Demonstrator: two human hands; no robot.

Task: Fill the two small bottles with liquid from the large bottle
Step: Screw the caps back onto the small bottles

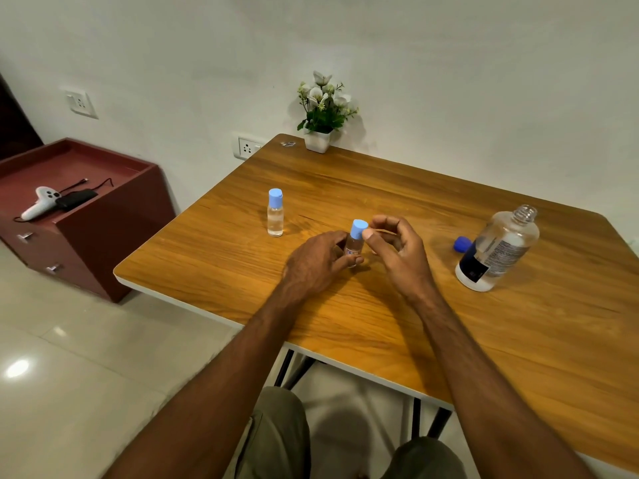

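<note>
My left hand (320,261) grips a small clear bottle (353,248) that stands on the wooden table (432,323). Its light blue cap (358,229) sits on top. My right hand (397,248) is beside the cap, thumb tip touching it and fingers curled just behind. A second small bottle (275,213) with a blue cap stands to the left, holding clear liquid. The large clear bottle (498,248) stands uncapped at the right, partly filled. Its dark blue cap (462,244) lies on the table just left of it.
A white pot of flowers (323,114) stands at the table's far edge by the wall. A dark red cabinet (79,216) at the left carries a white controller (39,201) and a black device with a cable. Tiled floor lies below.
</note>
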